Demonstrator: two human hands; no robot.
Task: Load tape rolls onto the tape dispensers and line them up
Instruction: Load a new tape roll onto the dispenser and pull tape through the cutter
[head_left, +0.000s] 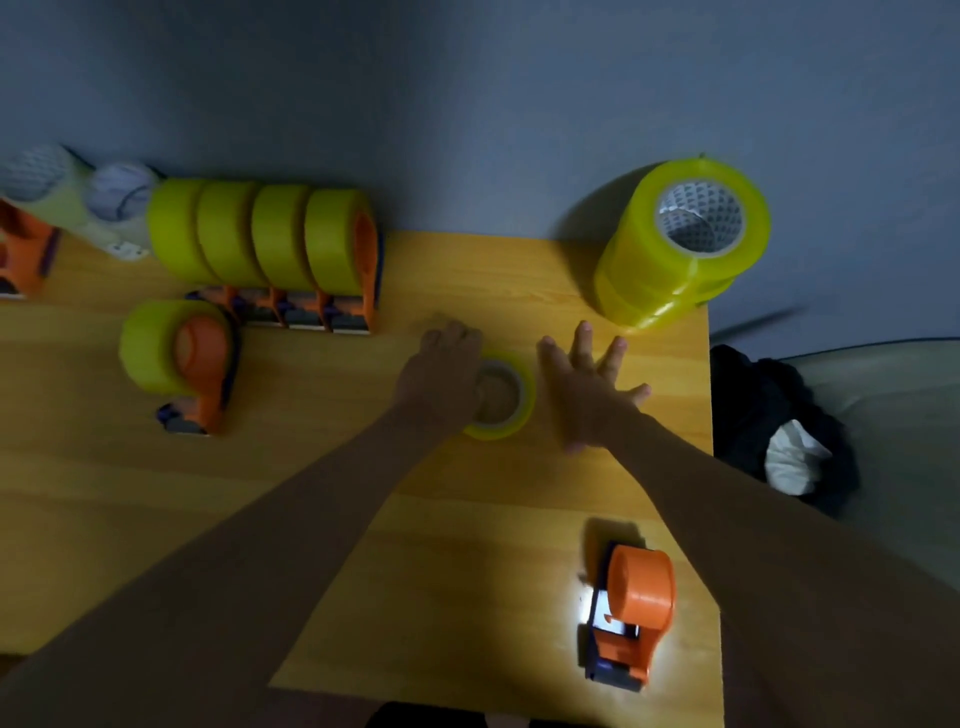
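A yellow tape roll (511, 400) lies flat on the wooden table (260, 493) near its middle. My left hand (441, 374) covers the roll's left side, fingers curled over its edge and the thumb seemingly inside the core. My right hand (587, 389) hovers just right of the roll with fingers spread, holding nothing; it is blurred. An empty orange dispenser (631, 618) stands at the front right. A stack of yellow rolls (680, 244) stands at the back right corner. Several loaded dispensers (270, 249) stand in a row at the back left; another loaded dispenser (176, 364) stands in front of them.
Paler rolls on dispensers (47, 208) stand at the far left edge of view. The table's right edge runs close to the stack and the empty dispenser. Dark cloth with a white bundle (784, 441) lies beyond that edge.
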